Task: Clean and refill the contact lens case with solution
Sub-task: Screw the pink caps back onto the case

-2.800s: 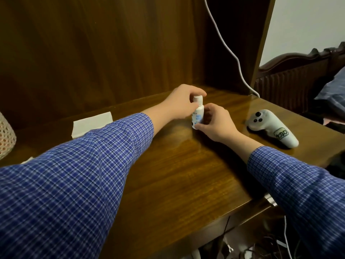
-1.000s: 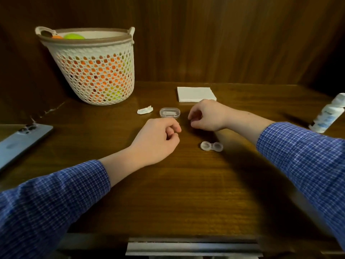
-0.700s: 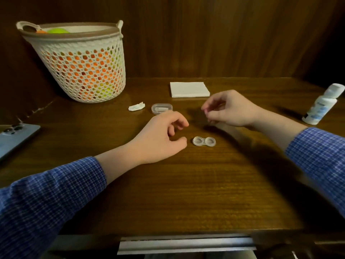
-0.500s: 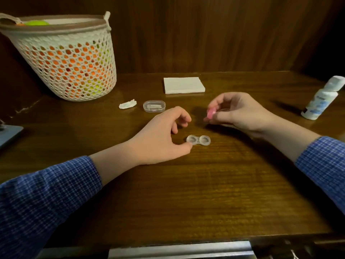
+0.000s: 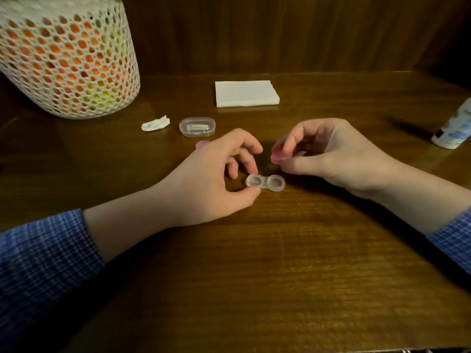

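A clear two-well contact lens case (image 5: 265, 182) lies uncapped on the wooden desk (image 5: 254, 263). My left hand (image 5: 211, 179) rests beside it, thumb and fingertips touching its left well. Just above and behind the case, my right hand (image 5: 328, 154) pinches a pink cap (image 5: 278, 157). A second pink cap (image 5: 201, 144) peeks out behind my left hand. The white solution bottle (image 5: 455, 128) stands at the right edge, partly cut off.
A folded white tissue (image 5: 246, 93) lies at the back. A small clear oval box (image 5: 197, 126) and a crumpled white scrap (image 5: 155, 124) sit left of centre. A white mesh basket (image 5: 66, 59) with orange and green contents stands at the back left.
The view swung from the bottle to the lens case. My left hand closed in on the case's left well. My right hand picked up a pink cap and brought it over the case.
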Demonstrator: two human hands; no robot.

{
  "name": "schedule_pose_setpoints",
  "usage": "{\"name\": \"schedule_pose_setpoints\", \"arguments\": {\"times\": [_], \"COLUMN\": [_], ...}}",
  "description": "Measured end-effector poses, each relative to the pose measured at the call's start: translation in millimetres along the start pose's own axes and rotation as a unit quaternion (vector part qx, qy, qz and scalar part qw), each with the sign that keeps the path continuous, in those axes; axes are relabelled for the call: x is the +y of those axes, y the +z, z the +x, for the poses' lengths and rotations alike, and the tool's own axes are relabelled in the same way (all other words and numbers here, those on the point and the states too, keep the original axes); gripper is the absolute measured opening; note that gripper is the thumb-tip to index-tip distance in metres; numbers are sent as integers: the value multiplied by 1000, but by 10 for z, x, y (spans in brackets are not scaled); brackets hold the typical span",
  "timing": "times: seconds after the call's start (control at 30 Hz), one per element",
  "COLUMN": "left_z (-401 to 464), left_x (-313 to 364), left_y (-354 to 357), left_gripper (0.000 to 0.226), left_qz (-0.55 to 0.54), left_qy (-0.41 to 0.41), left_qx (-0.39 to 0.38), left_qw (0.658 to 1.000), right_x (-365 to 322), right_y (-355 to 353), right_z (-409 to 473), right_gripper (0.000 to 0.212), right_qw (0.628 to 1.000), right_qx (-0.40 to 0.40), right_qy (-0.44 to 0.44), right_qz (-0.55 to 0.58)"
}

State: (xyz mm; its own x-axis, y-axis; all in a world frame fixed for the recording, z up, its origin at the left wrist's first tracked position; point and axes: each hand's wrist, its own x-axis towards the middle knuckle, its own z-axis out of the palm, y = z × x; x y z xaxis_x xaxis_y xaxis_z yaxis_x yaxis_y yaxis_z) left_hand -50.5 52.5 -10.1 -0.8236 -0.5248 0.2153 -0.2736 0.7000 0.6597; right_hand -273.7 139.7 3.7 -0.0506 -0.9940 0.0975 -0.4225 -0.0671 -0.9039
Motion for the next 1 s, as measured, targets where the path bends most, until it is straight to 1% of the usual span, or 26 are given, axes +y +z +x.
{"name": "schedule_pose_setpoints", "arguments": {"times": [0.07,0.13,0.27,0.47,0.73,0.87,1.0], "left_z": [-6,-6,-7,-12,-17,-21,-22], "left_x": [1,0,2,-8,2,7,11], "left_y": [-1,-4,-21,-19,-26,-29,-31], "left_gripper": [53,51,50,47,46,46,47], "left_qz": [2,1,2,2,4,2,4], "left_qy": [8,12,19,21,21,16,18], "left_qx": [1,1,4,10,10,9,10], "left_qw": [1000,1000,1000,1000,1000,1000,1000], "right_x": [-27,-61,-113,-101,-82,-79,-60], "right_y": [-1,-1,26,23,22,6,3], "right_z": [-35,-65,-100,-92,-88,-90,-93], "right_gripper": [10,11,18,13,20,16,10], "right_qw": [999,998,996,990,988,989,987], "right_qx": [-17,-31,-55,-98,-94,-95,-95], "right_qy": [-4,-14,-35,-45,-60,-67,-75], "right_qz": [-33,-58,-63,-87,-103,-94,-110]}}
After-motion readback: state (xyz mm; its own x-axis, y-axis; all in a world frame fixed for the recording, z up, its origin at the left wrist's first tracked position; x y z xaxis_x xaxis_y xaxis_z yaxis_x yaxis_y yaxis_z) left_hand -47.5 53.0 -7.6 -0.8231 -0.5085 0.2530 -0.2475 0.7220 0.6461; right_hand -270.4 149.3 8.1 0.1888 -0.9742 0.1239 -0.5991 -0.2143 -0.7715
